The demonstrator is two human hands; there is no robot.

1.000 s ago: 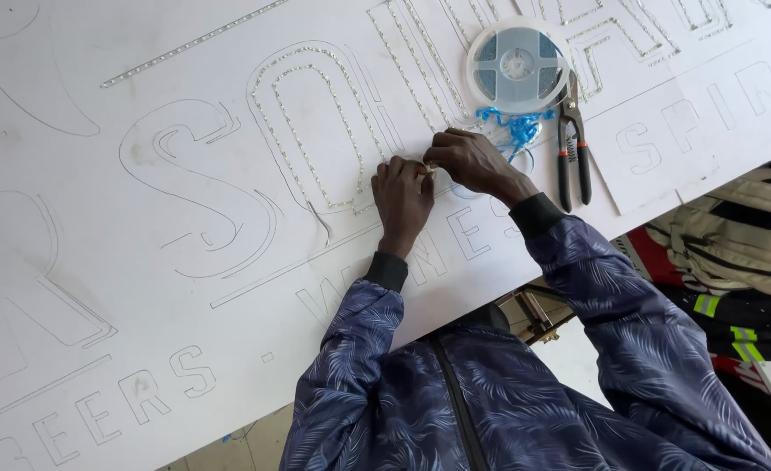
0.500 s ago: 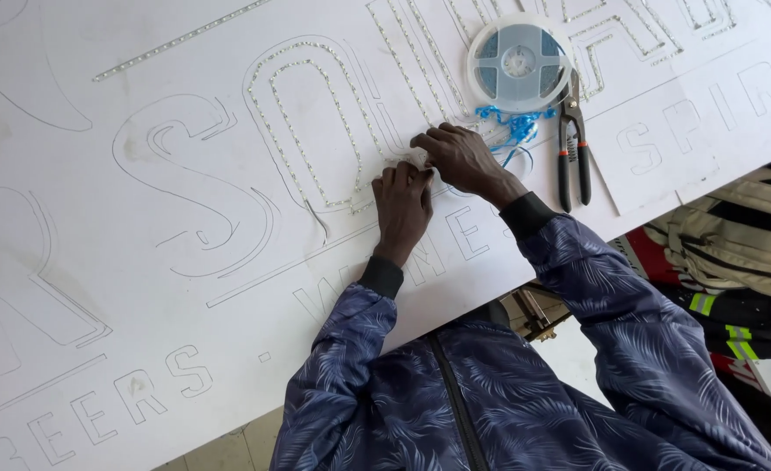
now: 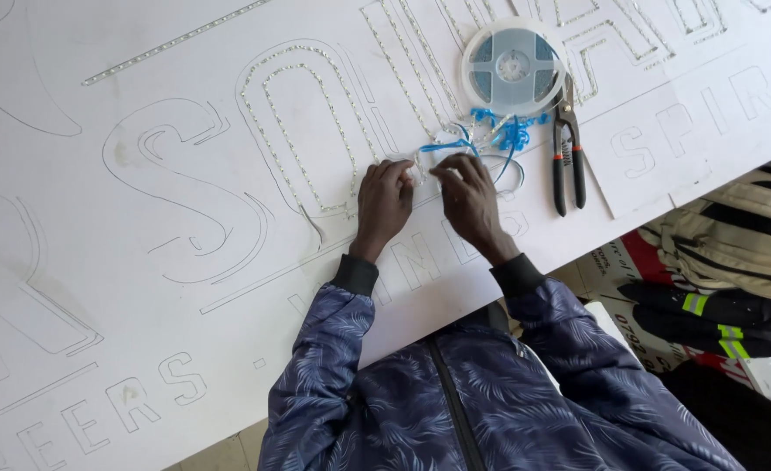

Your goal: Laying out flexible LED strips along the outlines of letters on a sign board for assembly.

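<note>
Two hands meet on the white sign board (image 3: 141, 288): left hand (image 3: 384, 202) and right hand (image 3: 466, 194) pinch a thin clear light strip (image 3: 425, 166) between curled fingers, just below a round white strip reel (image 3: 513, 66); red-handled pliers (image 3: 569, 157) lie nearby.
</note>
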